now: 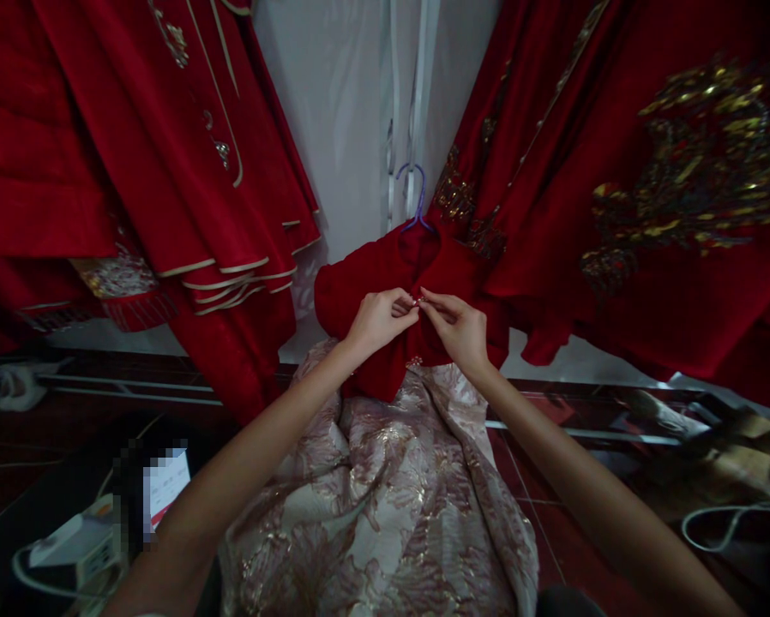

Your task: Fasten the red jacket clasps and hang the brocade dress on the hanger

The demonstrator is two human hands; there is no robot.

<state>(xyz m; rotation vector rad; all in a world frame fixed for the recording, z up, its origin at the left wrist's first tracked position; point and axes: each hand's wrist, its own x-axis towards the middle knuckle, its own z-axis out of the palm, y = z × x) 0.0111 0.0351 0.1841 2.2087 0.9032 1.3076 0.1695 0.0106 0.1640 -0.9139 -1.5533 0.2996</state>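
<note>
A short red jacket (359, 274) hangs on a purple hanger (419, 193) in front of me. At the front opening, below the neckline, my left hand (382, 319) pinches the jacket with thumb and forefinger. My right hand (459, 330) pinches from the other side, its fingertips almost touching the left ones. Something small and shiny shows between the fingertips, too small to name. Lower on the front sits a beaded ornament (414, 362). Beneath the jacket, a pale pink and gold brocade skirt (385, 497) spreads toward me.
Red garments with gold trim (231, 197) hang at the left. More red garments with gold sequin embroidery (700, 163) hang at the right. A white wall stands behind, with metal rails (411, 94). A lit screen (168, 484) and white cable lie low at the left.
</note>
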